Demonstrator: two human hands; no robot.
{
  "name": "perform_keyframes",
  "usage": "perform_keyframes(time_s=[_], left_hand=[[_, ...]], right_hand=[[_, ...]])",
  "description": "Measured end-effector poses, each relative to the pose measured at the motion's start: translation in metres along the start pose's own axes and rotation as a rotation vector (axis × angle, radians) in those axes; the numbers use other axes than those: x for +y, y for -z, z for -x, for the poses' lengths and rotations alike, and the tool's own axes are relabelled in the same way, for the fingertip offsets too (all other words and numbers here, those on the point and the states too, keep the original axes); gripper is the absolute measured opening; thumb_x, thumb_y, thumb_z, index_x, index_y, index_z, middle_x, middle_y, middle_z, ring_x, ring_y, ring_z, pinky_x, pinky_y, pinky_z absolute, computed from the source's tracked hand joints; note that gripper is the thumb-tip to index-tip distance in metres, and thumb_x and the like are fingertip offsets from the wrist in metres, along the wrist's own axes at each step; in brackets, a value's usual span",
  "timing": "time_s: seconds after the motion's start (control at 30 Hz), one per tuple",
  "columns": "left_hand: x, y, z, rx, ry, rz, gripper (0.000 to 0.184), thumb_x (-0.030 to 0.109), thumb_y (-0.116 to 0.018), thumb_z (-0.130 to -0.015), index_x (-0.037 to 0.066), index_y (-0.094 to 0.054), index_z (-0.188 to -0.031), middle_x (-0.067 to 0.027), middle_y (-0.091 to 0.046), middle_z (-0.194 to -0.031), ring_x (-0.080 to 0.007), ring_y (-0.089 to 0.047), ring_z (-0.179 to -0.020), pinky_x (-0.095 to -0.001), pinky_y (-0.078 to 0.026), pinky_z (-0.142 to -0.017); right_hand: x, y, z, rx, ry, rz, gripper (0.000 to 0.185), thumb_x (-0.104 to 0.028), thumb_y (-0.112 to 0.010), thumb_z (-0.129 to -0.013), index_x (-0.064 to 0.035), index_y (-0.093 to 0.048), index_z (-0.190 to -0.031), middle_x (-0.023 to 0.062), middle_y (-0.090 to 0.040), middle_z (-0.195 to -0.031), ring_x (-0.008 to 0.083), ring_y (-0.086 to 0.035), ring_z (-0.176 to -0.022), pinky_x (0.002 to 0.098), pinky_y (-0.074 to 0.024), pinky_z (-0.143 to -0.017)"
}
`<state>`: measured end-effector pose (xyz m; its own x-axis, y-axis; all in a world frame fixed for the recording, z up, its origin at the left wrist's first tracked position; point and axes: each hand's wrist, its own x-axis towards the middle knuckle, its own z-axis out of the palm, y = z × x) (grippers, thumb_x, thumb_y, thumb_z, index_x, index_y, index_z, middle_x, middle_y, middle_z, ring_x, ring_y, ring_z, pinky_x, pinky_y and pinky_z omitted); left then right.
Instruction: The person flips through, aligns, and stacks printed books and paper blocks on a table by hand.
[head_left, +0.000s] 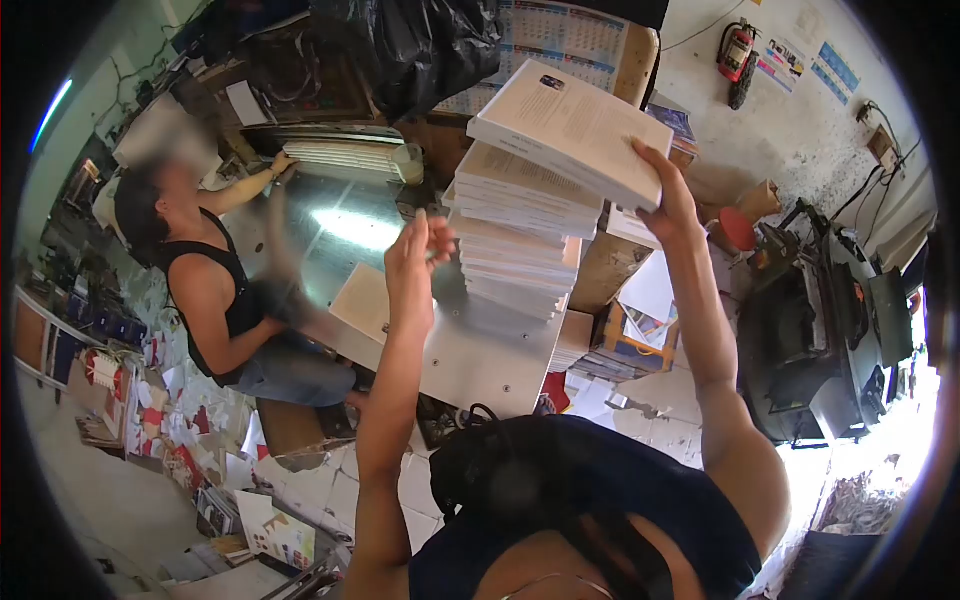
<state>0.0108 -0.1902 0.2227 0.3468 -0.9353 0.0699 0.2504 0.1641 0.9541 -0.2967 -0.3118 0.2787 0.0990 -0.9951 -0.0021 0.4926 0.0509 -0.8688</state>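
Note:
My right hand (664, 190) grips the right end of a thick white paperback book (575, 125), with the thumb on its cover. The book lies tilted over the top of a tall stack of white books (520, 235) on the metal table; whether it touches the stack, I cannot tell. To the left of the stack, my left hand (418, 256) is raised with its fingers loosely bent and apart, holding nothing. Below that hand a single cream book (362, 300) lies flat on the table, partly hidden by my left forearm.
Across the metal table (480, 365) at left sits another person (215, 270), one arm reaching to a row of papers (340, 155). A black plastic bag (420, 50) hangs at the back. Paper scraps (170, 400) litter the left floor; a dark machine (815, 320) stands at right.

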Motion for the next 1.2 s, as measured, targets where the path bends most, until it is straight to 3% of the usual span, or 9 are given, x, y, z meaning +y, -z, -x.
perform_keyframes(time_s=[0.07, 0.37, 0.43, 0.53, 0.6, 0.7, 0.9, 1.03, 1.2], left_hand=[[0.001, 0.001, -0.03, 0.024, -0.105, -0.108, 0.044, 0.042, -0.052, -0.099, 0.002, -0.067, -0.108, -0.004, -0.065, -0.097, -0.0087, -0.056, -0.082, -0.0238, -0.044, -0.071], [-0.03, -0.007, -0.12, -0.089, 0.185, -0.438, 0.094, 0.077, -0.033, -0.089, -0.006, -0.061, -0.124, -0.0213, -0.059, -0.13, -0.0321, -0.048, -0.129, -0.04, -0.03, -0.11], [-0.029, -0.008, -0.123, -0.077, 0.173, -0.446, 0.094, 0.079, -0.035, -0.086, -0.002, -0.063, -0.122, -0.0144, -0.06, -0.124, -0.0241, -0.044, -0.107, -0.0375, -0.031, -0.097], [-0.031, -0.016, -0.124, -0.07, 0.212, -0.423, 0.092, 0.082, -0.039, -0.081, 0.002, -0.067, -0.117, -0.0067, -0.061, -0.114, -0.0159, -0.039, -0.083, -0.0346, -0.032, -0.083], [-0.018, -0.025, -0.121, -0.049, 0.296, -0.353, 0.091, 0.084, -0.044, -0.077, 0.004, -0.068, -0.111, -0.0054, -0.06, -0.105, -0.0155, -0.035, -0.079, -0.0337, -0.03, -0.082], [0.004, -0.045, -0.108, -0.097, 0.333, -0.223, 0.079, 0.079, -0.049, -0.08, 0.003, -0.062, -0.095, -0.0199, -0.056, -0.126, -0.0313, -0.037, -0.13, -0.049, -0.024, -0.108], [0.035, -0.072, -0.065, -0.095, 0.254, -0.128, 0.078, 0.08, -0.06, -0.071, 0.009, -0.059, -0.104, -0.0032, -0.05, -0.103, -0.0165, -0.036, -0.09, -0.0325, -0.027, -0.083], [0.013, -0.077, -0.047, -0.09, 0.251, 0.048, 0.078, 0.072, -0.066, -0.073, 0.003, -0.054, -0.108, -0.0064, -0.051, -0.104, -0.0178, -0.043, -0.093, -0.0333, -0.031, -0.087], [-0.015, -0.059, -0.031, -0.027, 0.339, 0.335, 0.073, 0.074, -0.063, -0.075, 0.007, -0.054, -0.104, -0.0044, -0.054, -0.092, -0.0125, -0.047, -0.081, -0.0218, -0.034, -0.069]], right_hand=[[0.004, -0.006, -0.018, -0.048, -0.02, -0.004, 0.048, -0.028, -0.069, -0.087, -0.0016, -0.055, -0.124, 0.0098, -0.066, -0.107, 0.0204, -0.066, -0.091, 0.0341, -0.0545, -0.075], [0.033, 0.002, -0.045, -0.05, -0.106, 0.191, 0.053, -0.035, -0.068, -0.087, -0.0015, -0.054, -0.127, 0.012, -0.064, -0.111, 0.0226, -0.062, -0.099, 0.0378, -0.0503, -0.081], [0.033, 0.01, -0.047, 0.001, -0.081, 0.298, 0.055, -0.04, -0.067, -0.087, -0.0001, -0.056, -0.122, 0.0109, -0.065, -0.099, 0.0216, -0.063, -0.086, 0.0353, -0.0494, -0.068], [0.038, 0.021, -0.04, 0.077, 0.055, 0.766, 0.062, -0.049, -0.065, -0.086, 0.0016, -0.057, -0.121, 0.0114, -0.063, -0.101, 0.0229, -0.058, -0.093, 0.0369, -0.0451, -0.081], [0.041, 0.002, -0.007, 0.143, -0.057, 0.589, 0.073, -0.055, -0.065, -0.083, 0.0002, -0.051, -0.129, 0.0123, -0.059, -0.118, 0.0241, -0.052, -0.11, 0.0394, -0.0379, -0.096], [0.043, -0.001, 0.004, 0.147, -0.138, 0.334, 0.076, -0.054, -0.066, -0.082, -0.003, -0.047, -0.135, 0.0125, -0.056, -0.128, 0.0265, -0.051, -0.119, 0.041, -0.0393, -0.098], [0.03, 0.023, -0.004, -0.105, -0.224, 0.03, 0.061, -0.04, -0.063, -0.088, -0.0026, -0.048, -0.134, 0.0144, -0.057, -0.127, 0.0275, -0.056, -0.116, 0.0438, -0.0463, -0.097], [0.035, 0.037, -0.01, -0.102, -0.187, -0.044, 0.05, -0.029, -0.061, -0.09, -0.0002, -0.051, -0.13, 0.0143, -0.06, -0.121, 0.026, -0.059, -0.11, 0.0429, -0.0486, -0.094], [0.051, 0.055, 0.009, -0.025, 0.222, 0.423, 0.041, -0.012, -0.06, -0.087, 0.0017, -0.056, -0.126, 0.0122, -0.063, -0.113, 0.0233, -0.062, -0.102, 0.0344, -0.05, -0.088]])
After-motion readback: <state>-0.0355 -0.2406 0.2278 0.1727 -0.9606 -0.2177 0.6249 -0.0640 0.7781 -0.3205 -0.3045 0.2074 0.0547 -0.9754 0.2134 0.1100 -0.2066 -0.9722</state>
